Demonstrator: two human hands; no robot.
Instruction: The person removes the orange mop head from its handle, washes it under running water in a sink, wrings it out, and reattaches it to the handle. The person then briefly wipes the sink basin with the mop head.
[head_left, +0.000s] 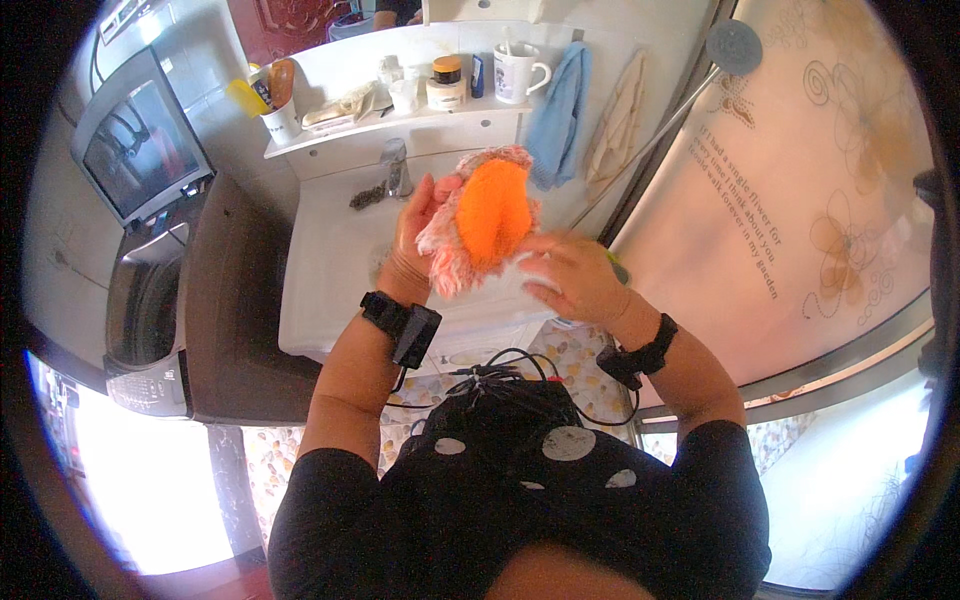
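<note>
A fluffy pink and white cloth item with an orange inner patch is held up over the white washbasin. My left hand grips its left edge, with the fingers partly hidden behind it. Just right of its lower edge is my right hand, slightly blurred, fingers apart and curled, holding nothing that shows. Behind the cloth item stands the basin's metal faucet, with a small dark bundle, possibly a chain, beside its base.
A shelf above the basin bears a white mug, jars and a cup of brushes. A blue towel hangs to its right. A top-loading washing machine stands left; a long-handled tool leans by the patterned glass panel.
</note>
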